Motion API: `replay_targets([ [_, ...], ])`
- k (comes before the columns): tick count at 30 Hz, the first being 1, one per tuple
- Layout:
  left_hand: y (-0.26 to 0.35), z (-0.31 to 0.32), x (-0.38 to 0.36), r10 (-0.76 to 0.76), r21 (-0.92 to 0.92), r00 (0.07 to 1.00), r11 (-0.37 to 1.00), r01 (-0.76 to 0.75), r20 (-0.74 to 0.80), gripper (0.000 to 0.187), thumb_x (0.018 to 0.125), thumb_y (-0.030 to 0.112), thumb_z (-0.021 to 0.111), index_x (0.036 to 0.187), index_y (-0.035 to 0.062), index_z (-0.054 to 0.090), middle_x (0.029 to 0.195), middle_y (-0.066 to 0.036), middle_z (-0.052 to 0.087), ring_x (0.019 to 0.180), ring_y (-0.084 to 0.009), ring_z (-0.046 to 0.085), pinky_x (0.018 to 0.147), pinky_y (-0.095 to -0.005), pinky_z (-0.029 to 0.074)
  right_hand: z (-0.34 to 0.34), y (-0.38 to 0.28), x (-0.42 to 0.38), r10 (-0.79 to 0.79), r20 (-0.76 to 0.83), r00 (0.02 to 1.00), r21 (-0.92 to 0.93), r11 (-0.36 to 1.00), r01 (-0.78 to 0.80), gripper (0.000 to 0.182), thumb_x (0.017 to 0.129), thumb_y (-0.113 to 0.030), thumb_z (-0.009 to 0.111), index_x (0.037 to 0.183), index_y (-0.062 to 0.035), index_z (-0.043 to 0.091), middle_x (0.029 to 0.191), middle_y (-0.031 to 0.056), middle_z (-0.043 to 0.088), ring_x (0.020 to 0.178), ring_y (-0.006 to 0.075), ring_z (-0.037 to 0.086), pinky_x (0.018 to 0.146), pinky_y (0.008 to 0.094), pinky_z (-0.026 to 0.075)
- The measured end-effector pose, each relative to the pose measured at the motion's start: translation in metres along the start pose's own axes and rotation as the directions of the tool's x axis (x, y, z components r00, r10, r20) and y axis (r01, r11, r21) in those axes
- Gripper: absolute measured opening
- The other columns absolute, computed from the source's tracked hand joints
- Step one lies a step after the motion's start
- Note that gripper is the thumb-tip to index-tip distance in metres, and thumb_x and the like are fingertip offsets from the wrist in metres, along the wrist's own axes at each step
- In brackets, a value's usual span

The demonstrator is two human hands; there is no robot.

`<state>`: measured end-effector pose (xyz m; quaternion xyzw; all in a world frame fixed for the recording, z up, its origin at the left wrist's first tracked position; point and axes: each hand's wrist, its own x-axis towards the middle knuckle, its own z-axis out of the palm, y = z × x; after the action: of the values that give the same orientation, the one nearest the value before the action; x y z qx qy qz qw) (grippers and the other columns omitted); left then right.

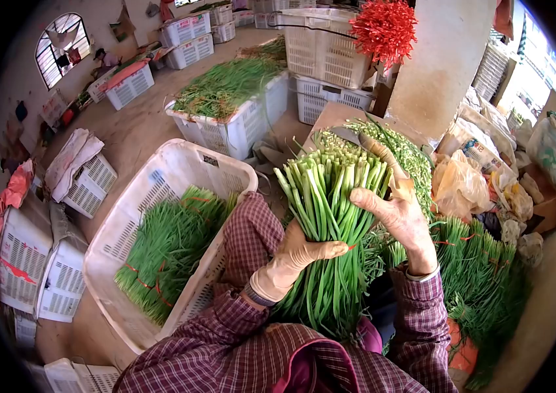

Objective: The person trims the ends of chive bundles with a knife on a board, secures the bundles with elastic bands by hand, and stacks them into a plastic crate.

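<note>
A thick bundle of green stalks (337,196) stands upright in front of my chest, its pale cut ends up and a red tie around its middle. My left hand (291,262), in a tan glove, grips it from the left, thumb across the front. My right hand (399,213) is at its upper right side, the bare thumb near the stalks and the covered fingers curled around a knife, partly hidden. The knife's dark blade (345,135) points left behind the cut ends. Chopped stalk pieces (415,157) are heaped behind my right hand.
Left of my knee, a large white basket (103,252) holds tied green bundles. More tied bundles (478,262) lie at the right. Plastic bags (461,183) pile up by the pillar (438,65), near red ties (384,31). Farther back are crates (225,131) and a person (104,60).
</note>
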<state>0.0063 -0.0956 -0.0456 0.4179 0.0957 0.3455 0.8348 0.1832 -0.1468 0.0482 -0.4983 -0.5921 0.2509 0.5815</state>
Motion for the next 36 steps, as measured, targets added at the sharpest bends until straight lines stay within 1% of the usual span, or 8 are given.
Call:
replay_targets([
  [2,-0.006,-0.01,0.004,-0.026,-0.025,1.0,0.999,0.026,0.007,0.068,0.072,-0.004,0.084,0.131,0.0018,0.051,0.122,-0.01,0.065,0.1,-0.0182,0.069,0.083,-0.0329,0.063,-0.007,-0.003,0.005,-0.12,-0.031,0.992,-0.113,0.987,0.116,0.087,0.079,-0.038,0.084,0.143,0.0034,0.043,0.135,0.0174,0.057,0.124,0.0238,0.054,0.106,0.0376,0.043],
  [3,-0.004,-0.008,0.005,-0.01,0.037,1.0,0.999,0.01,-0.003,0.064,0.072,-0.005,0.083,0.129,0.0013,0.053,0.12,-0.01,0.066,0.1,-0.0193,0.069,0.083,-0.0338,0.063,-0.006,-0.012,0.008,-0.286,-0.099,0.953,-0.211,0.942,0.261,0.067,0.082,-0.028,0.081,0.135,0.0017,0.054,0.132,0.0169,0.06,0.122,0.0275,0.057,0.105,0.0394,0.043],
  [5,-0.001,0.0,0.005,0.006,0.097,1.0,0.995,-0.005,-0.01,0.06,0.073,-0.006,0.082,0.126,0.0008,0.055,0.117,-0.011,0.067,0.1,-0.0204,0.069,0.084,-0.0346,0.063,-0.012,-0.037,0.015,-0.417,0.021,0.909,-0.547,0.756,0.36,0.041,0.083,-0.018,0.077,0.119,-0.0004,0.065,0.127,0.0173,0.062,0.118,0.0323,0.058,0.101,0.0413,0.044],
  [7,0.0,0.009,0.004,0.091,0.129,0.994,0.988,-0.083,-0.065,0.058,0.073,-0.006,0.083,0.124,0.0007,0.057,0.114,-0.009,0.068,0.099,-0.0194,0.069,0.085,-0.0335,0.062,-0.005,-0.06,0.018,-0.375,0.198,0.906,-0.627,0.662,0.411,0.019,0.083,-0.008,0.072,0.1,-0.0021,0.07,0.116,0.0139,0.067,0.111,0.0333,0.061,0.098,0.041,0.045],
  [16,-0.017,0.005,0.011,0.166,0.173,0.981,0.974,-0.146,-0.105,0.076,0.07,-0.007,0.085,0.135,0.006,0.048,0.12,-0.002,0.061,0.109,-0.0139,0.06,0.095,-0.0307,0.054,0.014,-0.05,0.029,-0.346,0.383,0.856,-0.836,0.265,0.481,0.02,0.073,-0.012,0.07,0.092,-0.0061,0.07,0.104,0.0115,0.069,0.11,0.0353,0.06,0.1,0.0472,0.043],
  [26,-0.02,-0.002,0.012,0.213,0.4,0.963,0.907,-0.131,-0.167,0.091,0.067,0.003,0.091,0.142,0.005,0.04,0.129,-0.004,0.057,0.118,-0.0163,0.055,0.104,-0.0333,0.046,0.016,-0.029,0.027,-0.407,0.343,0.847,-0.829,0.292,0.476,0.011,0.073,-0.01,0.069,0.081,-0.0048,0.065,0.091,0.011,0.066,0.094,0.0334,0.063,0.096,0.0468,0.045],
  [32,-0.026,-0.006,0.016,0.199,0.295,0.966,0.945,-0.144,-0.165,0.092,0.067,0.002,0.091,0.143,0.0051,0.04,0.13,-0.005,0.057,0.119,-0.0162,0.055,0.103,-0.0328,0.047,0.009,-0.007,0.036,-0.289,0.371,0.883,-0.767,0.441,0.467,0.018,0.075,-0.016,0.065,0.088,-0.0035,0.064,0.089,0.0137,0.062,0.1,0.0335,0.059,0.105,0.0472,0.039],
  [36,-0.024,-0.007,0.017,0.187,0.263,0.97,0.954,-0.141,-0.158,0.089,0.068,0.0,0.09,0.142,0.0047,0.04,0.129,-0.005,0.057,0.118,-0.0163,0.056,0.101,-0.0316,0.049,0.006,-0.008,0.043,-0.417,0.359,0.835,-0.765,0.382,0.519,0.015,0.075,-0.015,0.064,0.086,-0.0039,0.064,0.09,0.013,0.062,0.098,0.0325,0.058,0.102,0.0468,0.041],
])
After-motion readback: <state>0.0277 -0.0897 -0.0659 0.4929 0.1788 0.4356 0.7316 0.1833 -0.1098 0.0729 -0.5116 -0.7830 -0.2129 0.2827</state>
